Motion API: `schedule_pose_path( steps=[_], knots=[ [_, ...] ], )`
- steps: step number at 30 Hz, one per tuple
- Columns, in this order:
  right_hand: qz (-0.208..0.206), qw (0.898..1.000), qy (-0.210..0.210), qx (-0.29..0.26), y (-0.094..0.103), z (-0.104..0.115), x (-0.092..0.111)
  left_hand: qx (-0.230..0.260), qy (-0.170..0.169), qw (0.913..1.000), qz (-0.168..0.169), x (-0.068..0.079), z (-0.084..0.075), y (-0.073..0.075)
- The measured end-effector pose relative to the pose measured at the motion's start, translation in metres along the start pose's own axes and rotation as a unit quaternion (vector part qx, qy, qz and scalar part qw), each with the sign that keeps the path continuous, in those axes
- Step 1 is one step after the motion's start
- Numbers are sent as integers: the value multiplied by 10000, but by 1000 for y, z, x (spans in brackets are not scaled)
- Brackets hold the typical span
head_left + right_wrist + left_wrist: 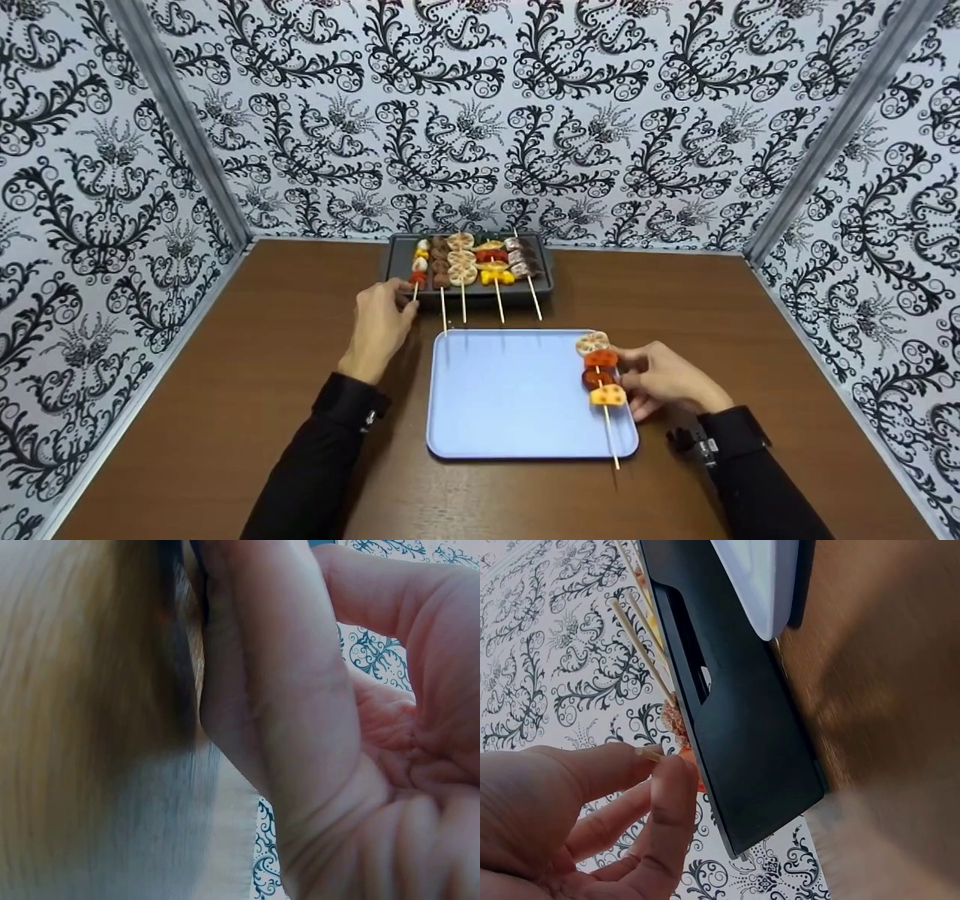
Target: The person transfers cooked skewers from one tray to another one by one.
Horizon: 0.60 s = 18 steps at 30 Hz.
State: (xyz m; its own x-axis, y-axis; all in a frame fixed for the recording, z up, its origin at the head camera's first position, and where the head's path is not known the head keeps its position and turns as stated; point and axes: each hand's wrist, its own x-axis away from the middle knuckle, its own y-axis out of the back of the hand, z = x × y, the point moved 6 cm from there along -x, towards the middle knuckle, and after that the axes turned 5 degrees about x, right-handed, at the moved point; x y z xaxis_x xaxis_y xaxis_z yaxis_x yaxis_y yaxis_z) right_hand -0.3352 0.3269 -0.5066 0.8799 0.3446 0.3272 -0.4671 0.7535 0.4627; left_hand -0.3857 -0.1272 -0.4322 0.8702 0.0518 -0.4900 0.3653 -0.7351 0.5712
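The leftmost skewer (419, 265) lies on the left of the dark griddle (400, 259), its stick pinched between the left hand's (379, 322) fingers. Over the right of the blue tray (510, 405) is a lotus-topped skewer (601, 358); beside it the right hand's (664, 379) fingers are bent, their grip unclear. Four other skewers (462, 259) line the griddle on the brown bench (225, 375).

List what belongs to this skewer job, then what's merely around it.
In the job: left hand; leftmost skewer it pinches; other skewers on the grill pan; blue tray; lotus-topped skewer at its right side; right hand.

Merely around: brown table; patterned walls.
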Motion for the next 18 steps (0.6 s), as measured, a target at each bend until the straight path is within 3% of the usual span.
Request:
schedule_pose_path(
  steps=[18],
  knots=[
    [27,10000,-14,22,-1,2,0,226,997,9933,530,-2,13,0]
  ],
)
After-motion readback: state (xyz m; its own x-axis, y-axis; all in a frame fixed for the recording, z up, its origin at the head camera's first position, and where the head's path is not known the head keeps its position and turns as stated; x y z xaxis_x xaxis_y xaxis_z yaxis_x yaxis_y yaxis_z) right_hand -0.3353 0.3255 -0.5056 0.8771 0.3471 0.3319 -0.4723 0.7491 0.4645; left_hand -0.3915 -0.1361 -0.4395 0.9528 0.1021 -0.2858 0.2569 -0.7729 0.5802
